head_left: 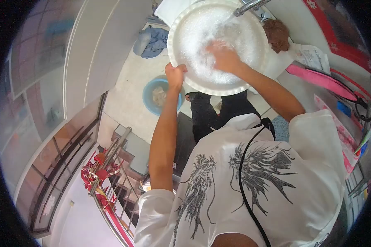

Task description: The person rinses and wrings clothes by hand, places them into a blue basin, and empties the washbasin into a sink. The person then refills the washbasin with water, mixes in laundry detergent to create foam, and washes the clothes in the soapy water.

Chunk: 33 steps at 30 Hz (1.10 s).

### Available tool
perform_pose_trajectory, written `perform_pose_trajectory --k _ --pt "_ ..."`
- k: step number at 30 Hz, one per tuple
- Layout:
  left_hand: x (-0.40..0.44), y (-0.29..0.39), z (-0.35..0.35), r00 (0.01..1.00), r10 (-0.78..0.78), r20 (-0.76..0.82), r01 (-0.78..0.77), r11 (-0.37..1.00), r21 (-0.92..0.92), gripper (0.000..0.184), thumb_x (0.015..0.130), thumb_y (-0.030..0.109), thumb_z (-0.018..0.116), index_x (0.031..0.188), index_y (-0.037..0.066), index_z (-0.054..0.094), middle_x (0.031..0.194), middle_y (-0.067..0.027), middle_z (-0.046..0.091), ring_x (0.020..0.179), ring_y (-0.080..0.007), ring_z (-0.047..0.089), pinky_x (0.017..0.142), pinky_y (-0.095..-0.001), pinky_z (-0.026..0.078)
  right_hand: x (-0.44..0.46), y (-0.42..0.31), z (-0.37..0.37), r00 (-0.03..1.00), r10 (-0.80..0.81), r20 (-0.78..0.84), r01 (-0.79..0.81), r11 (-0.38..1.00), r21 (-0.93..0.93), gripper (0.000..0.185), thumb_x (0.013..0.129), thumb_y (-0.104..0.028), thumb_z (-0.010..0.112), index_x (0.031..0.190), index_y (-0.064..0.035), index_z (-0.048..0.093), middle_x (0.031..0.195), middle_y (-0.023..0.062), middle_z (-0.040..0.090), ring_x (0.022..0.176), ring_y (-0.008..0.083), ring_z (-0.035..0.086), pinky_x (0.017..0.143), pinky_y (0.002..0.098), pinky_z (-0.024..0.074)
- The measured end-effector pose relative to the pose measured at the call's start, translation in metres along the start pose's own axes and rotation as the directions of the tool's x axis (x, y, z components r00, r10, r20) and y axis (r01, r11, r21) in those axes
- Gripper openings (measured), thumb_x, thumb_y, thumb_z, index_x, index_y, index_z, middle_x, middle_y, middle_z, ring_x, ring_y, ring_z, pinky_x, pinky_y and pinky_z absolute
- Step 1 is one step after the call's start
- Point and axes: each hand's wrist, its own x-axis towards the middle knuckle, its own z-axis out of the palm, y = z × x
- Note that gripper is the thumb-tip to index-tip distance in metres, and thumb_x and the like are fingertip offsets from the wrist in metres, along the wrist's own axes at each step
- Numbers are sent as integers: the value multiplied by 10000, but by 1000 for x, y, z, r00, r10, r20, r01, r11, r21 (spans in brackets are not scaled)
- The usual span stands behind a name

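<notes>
A large white basin (219,91) with a scalloped rim holds foamy, churned water (198,31). My left hand (176,75) is closed on the basin's rim at the near left side. Over the middle of the basin, my right hand (224,57) reaches into the suds. Its fingers are blurred and partly covered by foam, so whether they hold anything does not show. A metal faucet (248,7) reaches over the far right of the basin, and water runs from it.
On the floor at left stands a blue tub (146,94) with pale cloth in it. Blue-grey cloth (153,43) lies beyond it. Right of the basin are a brown cloth (276,35) and a pink strip-like item (321,82). A metal railing (111,160) stands at lower left.
</notes>
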Motion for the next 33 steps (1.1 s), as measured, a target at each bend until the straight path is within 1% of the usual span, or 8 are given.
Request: perform_pose_trajectory --k 5,9,13,17,19,21,23,33 --pt "-2 1 -2 1000 22 6 -22 999 28 306 636 99 627 892 -45 711 781 -115 709 724 -238 646 700 -360 494 -5 -13 1 983 -155 98 174 958 -230 696 745 -358 801 1398 -253 585 1527 102 492 1454 323 433 1058 547 482" --pt "-1 2 -1 999 8 35 -6 999 -52 310 639 108 630 895 -48 713 776 -122 708 720 -239 646 704 -363 497 12 -4 -8 985 162 -54 -155 980 123 699 727 -357 823 1366 -177 604 1494 154 502 1447 365 426 1047 551 484" --pt "-1 1 -1 999 51 10 -51 998 -33 240 659 76 622 857 -48 677 771 -76 664 697 -200 602 665 -344 473 0 0 4 957 -289 31 289 938 -189 691 755 -398 799 1373 -150 613 1491 179 514 1384 372 475 1070 547 472" --pt "-11 17 0 1000 25 -12 -24 999 36 239 657 49 612 868 -38 685 766 -71 664 697 -196 604 666 -345 476 7 -11 -7 981 192 -38 -191 981 34 754 765 -438 798 1425 -145 584 1566 176 440 1465 363 393 1138 555 417" --pt "-5 -2 -2 999 47 0 -47 999 14 233 656 46 611 862 -35 685 758 -70 662 691 -198 604 662 -345 475 -11 -21 -5 973 -174 150 208 945 -251 773 777 -455 792 1446 -143 562 1573 158 446 1464 367 401 1131 512 433" --pt "3 -6 2 997 79 1 -79 996 -28 228 654 43 611 856 -32 685 750 -68 660 684 -199 603 659 -346 474 8 6 13 959 -229 -166 209 969 -128 770 776 -474 787 1434 -137 568 1573 135 458 1432 363 441 1107 538 439" --pt "2 -5 0 998 61 2 -61 998 -7 209 648 48 614 829 -33 678 729 -66 655 673 -200 602 651 -345 472 21 7 2 982 188 -25 -184 976 120 785 765 -471 800 1442 -151 563 1570 156 457 1425 371 447 1116 536 429" --pt "-2 1 1 996 90 2 -90 996 -11 167 648 70 621 770 -32 672 696 -79 655 640 -195 594 629 -338 463 2 1 3 970 -223 94 241 928 -285 752 764 -470 797 1393 -109 600 1502 196 502 1391 415 455 1108 525 443"
